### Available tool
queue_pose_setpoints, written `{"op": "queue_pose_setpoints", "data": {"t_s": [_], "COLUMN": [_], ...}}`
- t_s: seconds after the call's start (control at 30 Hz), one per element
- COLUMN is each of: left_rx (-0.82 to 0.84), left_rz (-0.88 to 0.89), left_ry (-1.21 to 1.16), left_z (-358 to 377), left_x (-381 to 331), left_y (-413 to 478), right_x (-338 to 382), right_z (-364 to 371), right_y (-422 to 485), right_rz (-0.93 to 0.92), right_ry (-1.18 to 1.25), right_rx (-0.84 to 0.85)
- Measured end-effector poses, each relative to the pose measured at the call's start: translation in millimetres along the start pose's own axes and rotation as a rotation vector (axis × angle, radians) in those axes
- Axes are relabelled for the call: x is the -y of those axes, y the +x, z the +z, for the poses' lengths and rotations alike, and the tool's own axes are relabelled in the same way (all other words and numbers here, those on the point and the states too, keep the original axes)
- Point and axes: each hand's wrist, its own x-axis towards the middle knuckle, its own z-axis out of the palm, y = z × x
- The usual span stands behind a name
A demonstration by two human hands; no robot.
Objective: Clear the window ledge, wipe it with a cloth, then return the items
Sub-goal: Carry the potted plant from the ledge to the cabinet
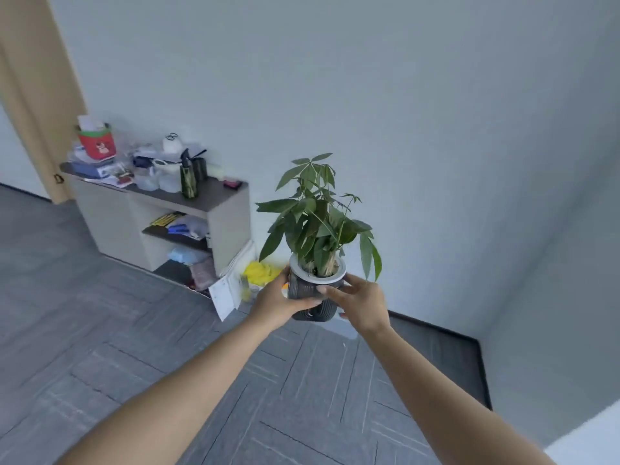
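Note:
A potted plant (317, 226) with long green leaves grows from a dark ribbed pot (307, 290) that has a white rim. I hold the pot upright in the air above the grey floor, in front of a pale wall. My left hand (276, 305) grips its left side and my right hand (360, 302) grips its right side, fingers wrapped round the pot. No window ledge and no cloth are in view.
A low shelf unit (228, 223) crowded with small items stands against the wall at the left, with a red bucket (98, 142) on top. Papers (226, 293) and something yellow (260, 272) lie on the floor beside it. A beige door (33, 95) is at far left.

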Motion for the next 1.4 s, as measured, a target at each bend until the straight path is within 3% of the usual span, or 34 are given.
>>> {"op": "queue_pose_setpoints", "data": {"t_s": [0.13, 0.43, 0.77, 1.23, 1.4], "left_rx": [-0.121, -0.228, -0.4, -0.744, -0.811], "left_rz": [-0.062, -0.193, -0.218, -0.354, -0.414], "left_ry": [-0.004, -0.125, 0.001, -0.049, -0.094], "left_z": [-36, -126, -245, -327, -346], "left_x": [18, 81, 135, 240, 279], "left_y": [78, 243, 435, 674, 738], "right_x": [23, 40, 93, 101, 90], "right_z": [26, 132, 255, 413, 465], "right_y": [98, 312, 529, 814, 895], "right_rz": [-0.064, -0.087, -0.182, -0.253, -0.174], "right_ry": [-0.02, -0.04, -0.037, -0.1, -0.089], "right_rx": [0.138, 0.378, 0.499, 0.767, 0.872]}}
